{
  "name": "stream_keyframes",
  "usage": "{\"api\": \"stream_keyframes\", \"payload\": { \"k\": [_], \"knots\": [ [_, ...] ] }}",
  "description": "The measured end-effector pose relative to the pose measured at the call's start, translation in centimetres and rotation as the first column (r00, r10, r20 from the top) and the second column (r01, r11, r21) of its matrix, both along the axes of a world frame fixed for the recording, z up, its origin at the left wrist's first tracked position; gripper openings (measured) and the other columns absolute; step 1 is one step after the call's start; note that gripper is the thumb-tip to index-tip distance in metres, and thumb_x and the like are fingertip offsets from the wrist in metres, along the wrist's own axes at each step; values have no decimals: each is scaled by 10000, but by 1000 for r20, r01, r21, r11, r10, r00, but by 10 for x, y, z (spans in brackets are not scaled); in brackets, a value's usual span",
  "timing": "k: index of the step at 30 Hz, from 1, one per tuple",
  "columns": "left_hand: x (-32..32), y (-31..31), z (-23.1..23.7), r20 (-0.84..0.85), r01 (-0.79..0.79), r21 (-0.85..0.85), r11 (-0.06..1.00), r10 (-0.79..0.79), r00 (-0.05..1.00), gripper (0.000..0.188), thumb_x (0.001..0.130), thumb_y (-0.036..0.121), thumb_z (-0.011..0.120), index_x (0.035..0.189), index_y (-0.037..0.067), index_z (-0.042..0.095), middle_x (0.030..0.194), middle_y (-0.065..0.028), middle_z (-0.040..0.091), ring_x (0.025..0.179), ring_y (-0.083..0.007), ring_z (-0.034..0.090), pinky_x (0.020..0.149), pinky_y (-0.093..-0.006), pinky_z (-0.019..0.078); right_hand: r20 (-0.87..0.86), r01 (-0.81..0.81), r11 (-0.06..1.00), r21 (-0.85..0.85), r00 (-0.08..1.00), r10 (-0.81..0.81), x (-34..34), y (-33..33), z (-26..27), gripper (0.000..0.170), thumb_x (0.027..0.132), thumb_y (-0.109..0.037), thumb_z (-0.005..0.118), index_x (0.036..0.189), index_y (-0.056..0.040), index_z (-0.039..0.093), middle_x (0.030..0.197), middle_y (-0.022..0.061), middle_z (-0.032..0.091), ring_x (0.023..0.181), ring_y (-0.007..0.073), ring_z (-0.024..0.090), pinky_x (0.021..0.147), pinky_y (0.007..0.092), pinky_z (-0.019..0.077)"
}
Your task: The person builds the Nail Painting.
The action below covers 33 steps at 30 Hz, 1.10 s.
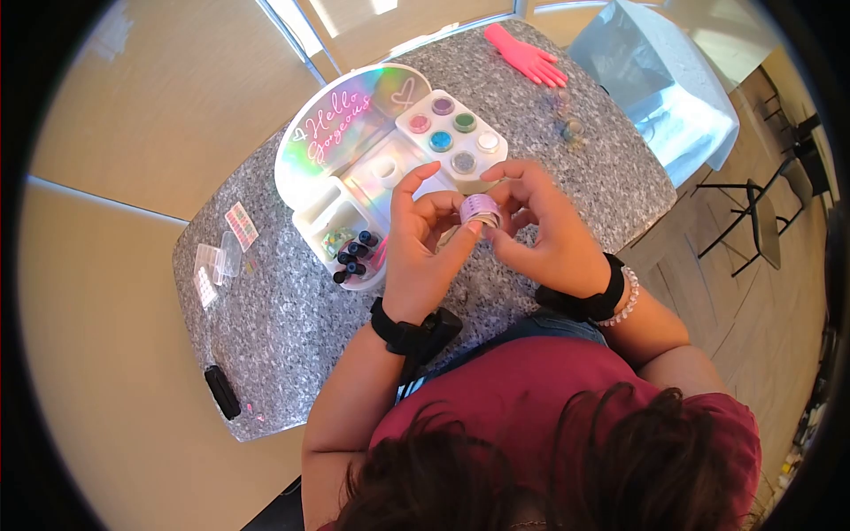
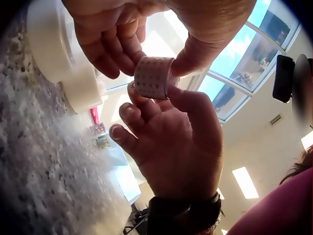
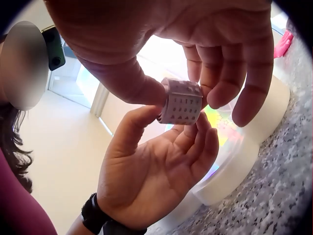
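Both hands meet at a small lavender roll of stickers (image 1: 479, 209), a curled strip printed with rows of tiny motifs. My left hand (image 1: 423, 237) pinches one side of it between thumb and fingers. On the opposite side, my right hand (image 1: 547, 239) grips its edge with thumb and fingertips. The roll (image 2: 153, 77) appears close up in the left wrist view, and the printed rows on the roll (image 3: 182, 103) face the right wrist camera. Behind the hands stands a white manicure case (image 1: 305, 217) with a shiny "Hello Gorgeous" lid.
Glitter pots (image 1: 441, 141) fill the case's right tray; dark-capped bottles (image 1: 356, 250) stand in its left compartment. A pink practice hand (image 1: 527, 57) lies at the back. Small clear boxes (image 1: 210, 264) and a sticker card (image 1: 241, 226) lie left, above a black object (image 1: 222, 392).
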<state>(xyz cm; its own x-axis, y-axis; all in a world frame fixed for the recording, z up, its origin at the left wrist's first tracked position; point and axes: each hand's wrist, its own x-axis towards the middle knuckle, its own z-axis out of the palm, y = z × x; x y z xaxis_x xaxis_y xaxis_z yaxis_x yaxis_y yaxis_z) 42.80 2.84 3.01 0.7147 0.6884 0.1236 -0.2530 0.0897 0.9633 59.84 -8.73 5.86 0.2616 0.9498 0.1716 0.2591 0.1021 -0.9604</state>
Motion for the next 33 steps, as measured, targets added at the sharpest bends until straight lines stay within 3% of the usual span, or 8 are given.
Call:
{"api": "stream_keyframes", "payload": {
  "k": [13, 18, 22, 24, 25, 28, 29, 33],
  "knots": [
    [0, -9, 1, 109, -22, -164, 986, 40, 993, 899, 1016, -62, 694, 1732, 96, 173, 1298, -145, 680, 1168, -192, 707, 1039, -374, 587, -81, -9, 1000, -30, 997, 7, -7, 3, -4, 551, 936, -65, 784, 1408, -65, 501, 1103, 55, 658, 806, 95, 607, 699, 269, 510],
    [1, -7, 4, 47, 62, -169, 984, -54, 997, 856, 1036, -59, 675, 1731, 90, 197, 1316, -145, 694, 1226, -202, 695, 1077, -372, 559, -522, 126, 988, 89, 851, -61, -12, 5, -16, 498, 998, -39, 755, 1405, -84, 471, 1157, 48, 686, 838, 60, 611, 710, 234, 496],
    [-4, 1, 5, 34, 86, -137, 987, -82, 996, 831, 1039, -65, 671, 1726, 80, 226, 1348, -160, 702, 1228, -202, 701, 1068, -364, 562, -537, 97, 994, 55, 842, -53, -2, 5, -12, 445, 1027, -94, 769, 1394, -83, 518, 1171, 44, 690, 867, 59, 627, 725, 255, 514],
    [-5, 4, 5, -34, 37, -125, 992, -41, 999, 821, 1035, -56, 691, 1714, 72, 246, 1340, -159, 718, 1199, -195, 715, 1032, -352, 579, 35, 7, 998, 63, 999, -9, 24, 6, 6, 378, 1019, -148, 791, 1340, -70, 607, 1178, 62, 701, 889, 132, 662, 752, 313, 551],
    [-3, 3, 5, -32, 36, -126, 991, -40, 999, 821, 1035, -56, 691, 1714, 72, 246, 1340, -159, 718, 1199, -195, 715, 1032, -352, 579, 37, 6, 998, 61, 999, -8, 40, 8, 9, 378, 1019, -148, 791, 1340, -70, 607, 1178, 62, 701, 889, 132, 662, 752, 313, 551],
    [-3, -1, 1, -158, 188, -113, 976, -204, 966, 684, 1024, -51, 707, 1631, 48, 406, 1309, -147, 737, 1147, -188, 737, 990, -320, 590, 654, 331, 913, 239, 640, -403, 102, 16, 2, 321, 965, -152, 795, 1262, -66, 707, 1254, 132, 718, 1024, 342, 707, 930, 447, 582],
    [-3, -2, 1, -161, 181, -117, 977, -199, 967, 684, 1024, -51, 707, 1631, 48, 406, 1309, -147, 737, 1147, -188, 737, 990, -320, 590, 767, 298, 905, 304, 486, -418, 125, 17, -8, 319, 938, -120, 784, 1248, -68, 723, 1279, 159, 721, 1076, 405, 707, 991, 481, 574],
    [-3, -12, 3, -376, 205, -7, 979, -193, 906, 466, 1024, 32, 786, 1453, 24, 605, 1294, -169, 764, 1142, -194, 757, 989, -333, 608, 846, 336, 933, 130, 453, -281, 168, 20, -35, 311, 898, -60, 743, 1209, -75, 748, 1251, 168, 742, 1145, 421, 708, 1062, 518, 545]
  ]
}}
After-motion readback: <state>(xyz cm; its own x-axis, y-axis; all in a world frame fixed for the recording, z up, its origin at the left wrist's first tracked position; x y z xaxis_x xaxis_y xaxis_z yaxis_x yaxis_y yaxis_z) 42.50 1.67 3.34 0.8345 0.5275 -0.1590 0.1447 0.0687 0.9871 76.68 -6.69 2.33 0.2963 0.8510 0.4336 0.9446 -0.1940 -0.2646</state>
